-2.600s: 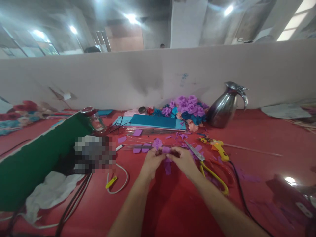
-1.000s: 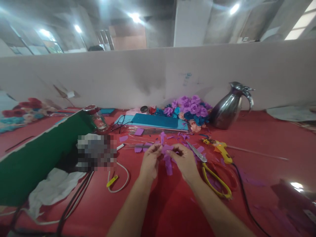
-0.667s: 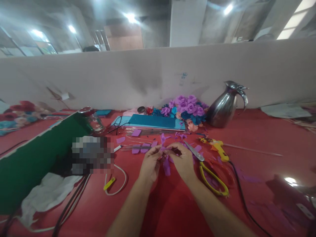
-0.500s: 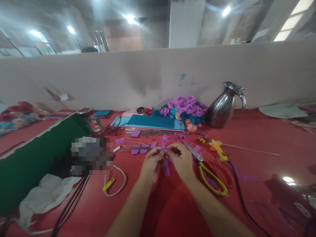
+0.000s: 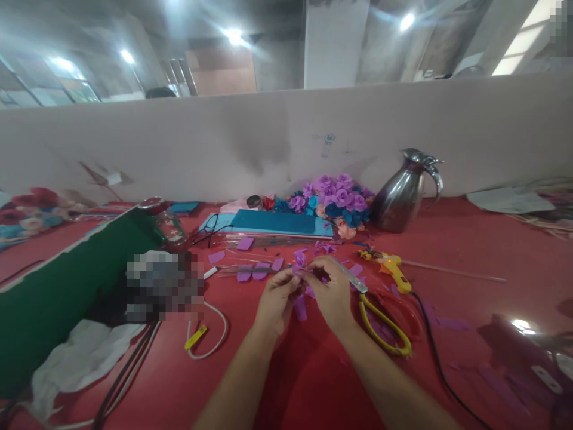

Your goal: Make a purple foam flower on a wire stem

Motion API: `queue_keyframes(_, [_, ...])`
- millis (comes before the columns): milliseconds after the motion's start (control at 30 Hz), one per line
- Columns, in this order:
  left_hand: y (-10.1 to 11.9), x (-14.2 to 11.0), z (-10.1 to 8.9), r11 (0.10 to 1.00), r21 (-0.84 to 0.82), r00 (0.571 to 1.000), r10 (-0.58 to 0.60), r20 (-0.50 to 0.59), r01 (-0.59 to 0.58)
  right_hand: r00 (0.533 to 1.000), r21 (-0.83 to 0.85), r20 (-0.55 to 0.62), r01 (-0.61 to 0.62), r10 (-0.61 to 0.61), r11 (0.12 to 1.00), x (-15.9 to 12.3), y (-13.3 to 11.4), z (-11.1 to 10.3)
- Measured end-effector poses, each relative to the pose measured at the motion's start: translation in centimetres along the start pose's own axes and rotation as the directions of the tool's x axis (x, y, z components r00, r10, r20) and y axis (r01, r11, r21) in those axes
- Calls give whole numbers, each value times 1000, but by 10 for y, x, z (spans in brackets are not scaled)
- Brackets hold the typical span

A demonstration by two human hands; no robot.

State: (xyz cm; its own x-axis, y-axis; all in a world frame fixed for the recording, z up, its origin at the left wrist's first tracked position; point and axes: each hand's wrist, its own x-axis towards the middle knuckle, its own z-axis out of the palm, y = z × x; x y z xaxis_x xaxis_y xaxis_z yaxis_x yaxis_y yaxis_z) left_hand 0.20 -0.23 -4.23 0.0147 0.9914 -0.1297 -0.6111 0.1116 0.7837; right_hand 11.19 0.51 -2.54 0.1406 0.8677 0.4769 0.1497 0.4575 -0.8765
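My left hand (image 5: 274,298) and my right hand (image 5: 332,292) meet over the red table (image 5: 313,376), fingertips pinched together on a small purple foam piece (image 5: 299,306) whose strip hangs down between them. Both hands are closed around it. Loose purple foam petals (image 5: 257,272) lie just beyond my left hand. Yellow-handled scissors (image 5: 380,322) lie right beside my right hand.
A yellow glue gun (image 5: 394,269) with a black cord lies right of the scissors. A steel jug (image 5: 403,191), a bunch of purple and blue foam flowers (image 5: 333,200) and teal foam sheets (image 5: 277,224) stand at the back. A green roll (image 5: 58,292) and white cable (image 5: 208,337) lie left.
My hands stayed joined on the purple piece, turning and working it with the fingertips; the strip hanging below it shifted slightly. The view drifted a little.
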Motion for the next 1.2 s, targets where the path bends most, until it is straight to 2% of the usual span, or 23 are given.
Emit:
queue_keyframes(133, [0, 0, 1, 998, 46, 999, 36, -14, -35, 999, -8, -20, 34, -34, 999, 0, 2, -2])
queue_keyframes(267, [-2, 0, -1, 971, 190, 989, 150, -16, -144, 988, -28, -79, 127, -129, 991, -2, 8, -3])
queue_keyframes(500, [1, -5, -1, 861, 371, 926, 377, -8, -347, 961, -84, -89, 255, -262, 963, -6, 5, -5])
queue_keyframes(667, [1, -6, 1, 846, 401, 924, 383, 2, -352, 953, -139, -126, 257, -275, 956, -8, 4, -6])
queue_keyframes(967, [1, -9, 3, 844, 410, 923, 386, -13, -347, 944, -136, -175, 257, -279, 957, -13, 1, -2])
queue_keyframes(1200, [-1, -6, -1, 773, 493, 886, 463, -8, -400, 958, -124, -144, 230, -247, 965, -15, 0, -1])
